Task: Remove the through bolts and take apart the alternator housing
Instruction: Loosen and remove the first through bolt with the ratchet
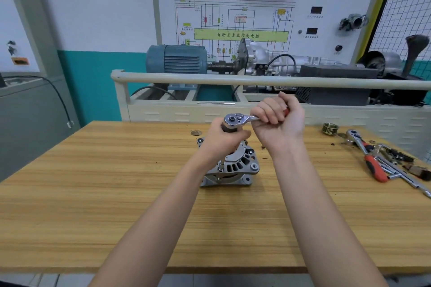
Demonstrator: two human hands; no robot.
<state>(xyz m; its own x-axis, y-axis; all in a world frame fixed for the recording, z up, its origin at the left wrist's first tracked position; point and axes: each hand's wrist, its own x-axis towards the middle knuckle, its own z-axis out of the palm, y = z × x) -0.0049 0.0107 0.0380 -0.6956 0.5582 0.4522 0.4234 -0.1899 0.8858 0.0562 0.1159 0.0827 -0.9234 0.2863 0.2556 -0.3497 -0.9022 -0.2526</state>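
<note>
A silver alternator [235, 166] stands on the wooden workbench [116, 205], its vented end housing facing up. A chrome ratchet wrench [235, 120] with a red grip sits above it on a long extension bar [221, 168] that reaches down to a through bolt at the housing's near left rim. My left hand [222, 143] wraps the top of the extension just under the ratchet head. My right hand [278, 121] is closed around the ratchet handle, to the right of the head. My hands hide the alternator's far part.
A second ratchet with a red handle [370, 163], extension bars and small parts lie at the bench's right edge. A grooved pulley [330, 128] stands behind them. Beyond the bench is a training rig with a rail [256, 80] and a blue motor [177, 59].
</note>
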